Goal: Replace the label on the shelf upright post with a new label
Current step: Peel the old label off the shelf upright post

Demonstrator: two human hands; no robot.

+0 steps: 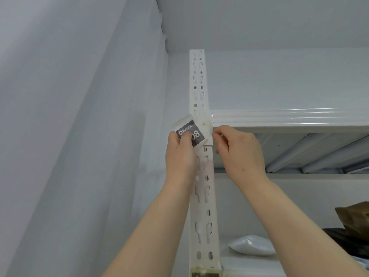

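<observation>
**L hand point(180, 156) clamped on label point(196, 133); R hand point(239, 152) pinched at post edge**

Item 1 – L hand: raised, fingers curled behind the label, thumb pressed on its dark face, covering part of the print.

Item 2 – label: dark grey face, white "08" plus a logo line in small characters. Sits on a white backing point(184, 121) that shows above and to the L of it. Tilted, upper corner leaning L, hanging partly off the L edge of the post. Its R part overlaps the post front at beam height.

Item 3 – R hand: raised just R of the post, fingers curled, thumb and forefinger tips drawn together at the post's R edge, beside the label. Cannot tell whether anything is held between them.

Item 4 – upright post point(199, 80): white metal, slotted and punched, approx. vertical through centre of view, between the two forearms.

Item 5 – shelf beam point(279, 116): white, glossy, runs R from the post at label height.

Item 6 – second label point(206, 273): yellowish border, on post front at bottom edge of view, mostly cut off.

Item 7 – lower shelf, R side: white bag point(251, 244) lying flat; brown parcel point(353, 216) at far R, well apart from the hands.

Item 8 – wall point(79, 116): pale grey, L of post
</observation>
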